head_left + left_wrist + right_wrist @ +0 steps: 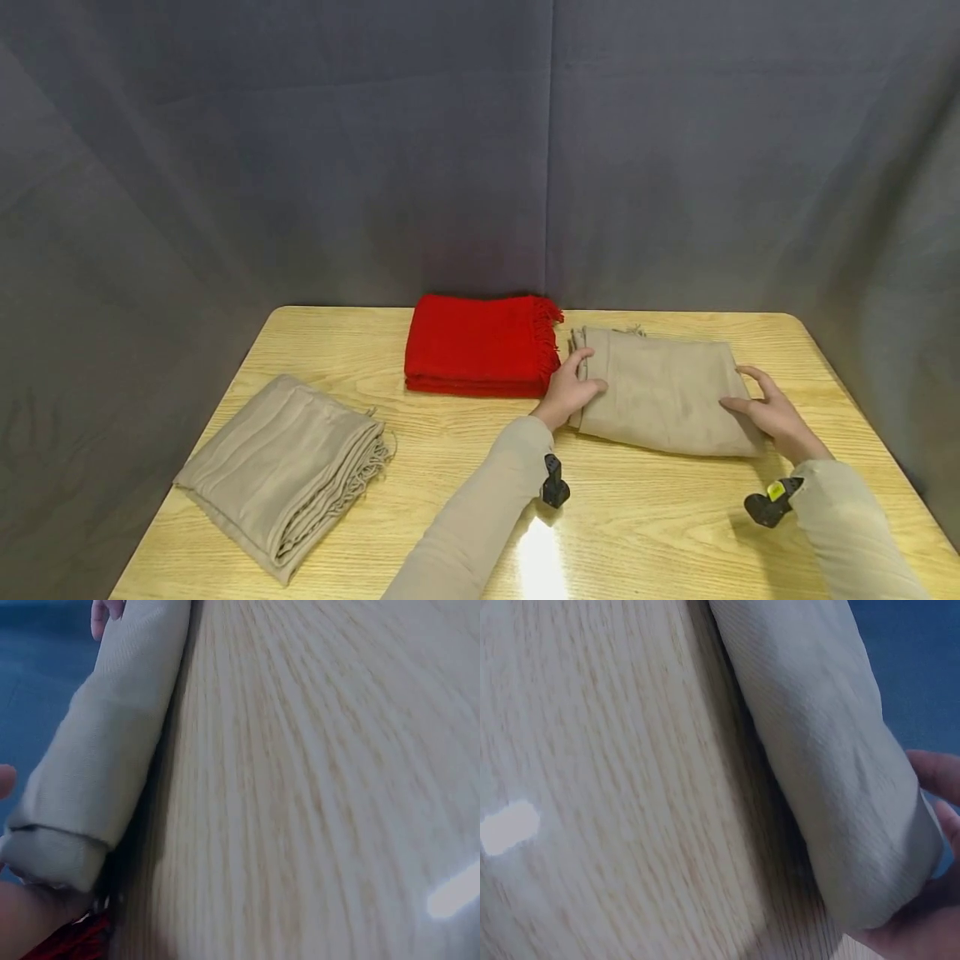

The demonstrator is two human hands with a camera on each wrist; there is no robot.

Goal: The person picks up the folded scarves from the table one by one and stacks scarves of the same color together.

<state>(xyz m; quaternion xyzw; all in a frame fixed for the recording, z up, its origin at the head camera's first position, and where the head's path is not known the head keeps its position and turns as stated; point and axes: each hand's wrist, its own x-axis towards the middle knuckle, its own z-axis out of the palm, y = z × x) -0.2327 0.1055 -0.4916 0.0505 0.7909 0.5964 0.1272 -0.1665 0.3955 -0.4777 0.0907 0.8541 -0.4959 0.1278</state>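
A folded beige shawl (663, 393) with a bit of fringe at its far edge lies at the right of the table. My left hand (564, 395) holds its left end, thumb on top and fingers along the layered side. At the opposite end, my right hand (778, 417) grips the right edge between thumb and fingers. In the left wrist view the rolled near fold of the beige shawl (112, 735) runs away from my hand. The right wrist view shows the shawl's rounded corner (855, 847) against my right hand (922, 926).
A folded red shawl (476, 343) with fringe lies at the back middle, close beside my left hand. Another folded beige shawl (273, 467) lies askew at the left. Dark grey cloth (420, 167) hangs behind the wooden table (637, 533).
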